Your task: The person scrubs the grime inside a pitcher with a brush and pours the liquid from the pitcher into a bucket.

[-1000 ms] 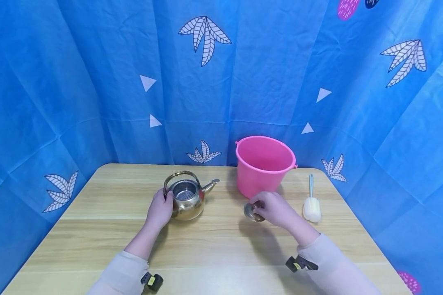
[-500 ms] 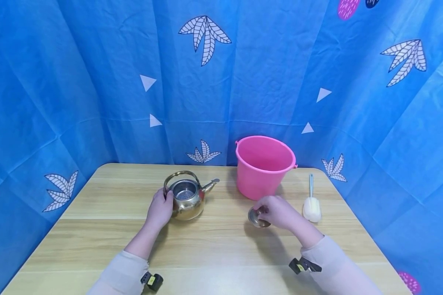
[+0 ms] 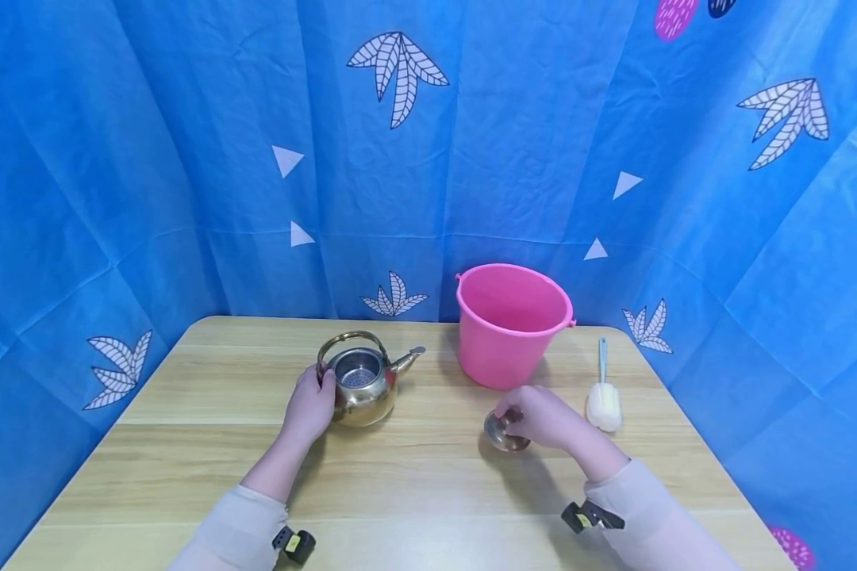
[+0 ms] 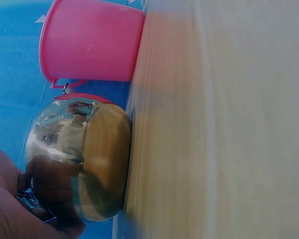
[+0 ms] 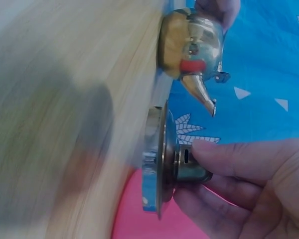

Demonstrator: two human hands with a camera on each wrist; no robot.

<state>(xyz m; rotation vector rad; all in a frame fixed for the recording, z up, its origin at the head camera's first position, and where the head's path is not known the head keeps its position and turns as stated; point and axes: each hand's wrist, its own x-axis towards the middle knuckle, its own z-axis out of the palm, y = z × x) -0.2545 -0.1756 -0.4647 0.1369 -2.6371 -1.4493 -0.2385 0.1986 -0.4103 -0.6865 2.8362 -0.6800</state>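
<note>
A shiny gold-coloured kettle (image 3: 367,408) stands upright on the table, its top uncovered and a strainer insert (image 3: 358,376) showing inside. Its spout points right, and its arched handle (image 3: 348,336) is raised. My left hand (image 3: 310,403) holds the kettle at its left side, by the foot of the handle. To the right, my right hand (image 3: 548,419) pinches the round metal lid (image 3: 500,438) by its knob. The right wrist view shows thumb and fingers around that knob (image 5: 192,169), the lid's underside (image 5: 150,164) facing the tabletop.
A pink bucket (image 3: 496,357) stands at the back, behind the right hand. Farther right lies a white sponge brush (image 3: 603,406) with a light blue handle. Blue patterned cloth (image 3: 400,190) hangs around the wooden table (image 3: 400,500).
My right hand has moved the lid slightly right and toward the front of the table, lower over it. The left hand and the kettle have stayed in place.
</note>
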